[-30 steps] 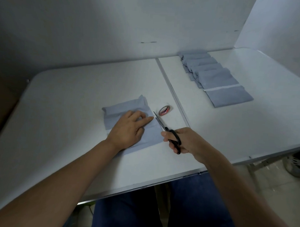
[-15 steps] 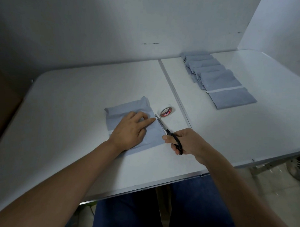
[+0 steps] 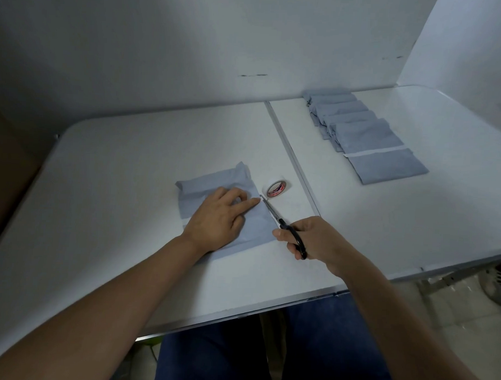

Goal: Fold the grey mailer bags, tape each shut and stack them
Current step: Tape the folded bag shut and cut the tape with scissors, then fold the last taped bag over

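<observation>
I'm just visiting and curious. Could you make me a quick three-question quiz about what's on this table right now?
1. True or false: the left hand presses flat on the folded grey bag.
2. What does the right hand hold? A) tape roll B) scissors C) pen
3. Fill in: the tape roll lies just ____ of the bag.

Key: 1 true. 2 B, the scissors. 3 right.
</observation>
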Motion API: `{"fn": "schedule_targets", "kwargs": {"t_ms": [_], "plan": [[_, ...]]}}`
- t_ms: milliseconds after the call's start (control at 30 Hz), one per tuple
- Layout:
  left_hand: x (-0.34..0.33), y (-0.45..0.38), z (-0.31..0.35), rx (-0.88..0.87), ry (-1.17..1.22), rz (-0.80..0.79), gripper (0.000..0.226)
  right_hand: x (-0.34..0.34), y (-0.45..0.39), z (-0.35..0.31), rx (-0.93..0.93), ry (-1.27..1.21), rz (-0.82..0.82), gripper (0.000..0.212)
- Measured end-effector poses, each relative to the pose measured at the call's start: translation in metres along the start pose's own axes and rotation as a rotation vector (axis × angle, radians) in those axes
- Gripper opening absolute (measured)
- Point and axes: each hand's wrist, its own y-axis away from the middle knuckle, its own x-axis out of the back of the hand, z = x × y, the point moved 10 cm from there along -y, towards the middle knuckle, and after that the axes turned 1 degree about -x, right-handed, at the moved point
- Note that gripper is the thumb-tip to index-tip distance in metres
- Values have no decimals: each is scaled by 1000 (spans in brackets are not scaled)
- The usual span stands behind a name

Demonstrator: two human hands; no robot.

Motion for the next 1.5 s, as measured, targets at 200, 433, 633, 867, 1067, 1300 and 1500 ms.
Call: {"fn": "schedule_targets", "kwargs": {"t_ms": [200, 433, 633, 867, 1067, 1300, 1500], "plan": [[-1, -1, -3, 22, -6, -7, 46, 1, 6, -12, -22, 176, -65, 25], [-2, 0, -3, 28, -13, -24, 47, 56, -4, -73, 274, 151, 287, 31], [-2, 0, -2, 31, 7, -30, 47, 84, -55, -79, 246, 349, 396, 35], [-1, 1, -1, 45, 28, -49, 47, 74, -101, -101, 226, 858, 405, 22], [0, 1, -1, 39, 42, -41, 46, 88, -104, -101, 237, 428, 349, 35], [0, 0, -2, 46, 36, -49, 46, 37, -85, -95, 415, 712, 123, 11], [0, 1, -1, 62, 27, -71, 44, 49, -126, -123, 365, 692, 367, 31]]}}
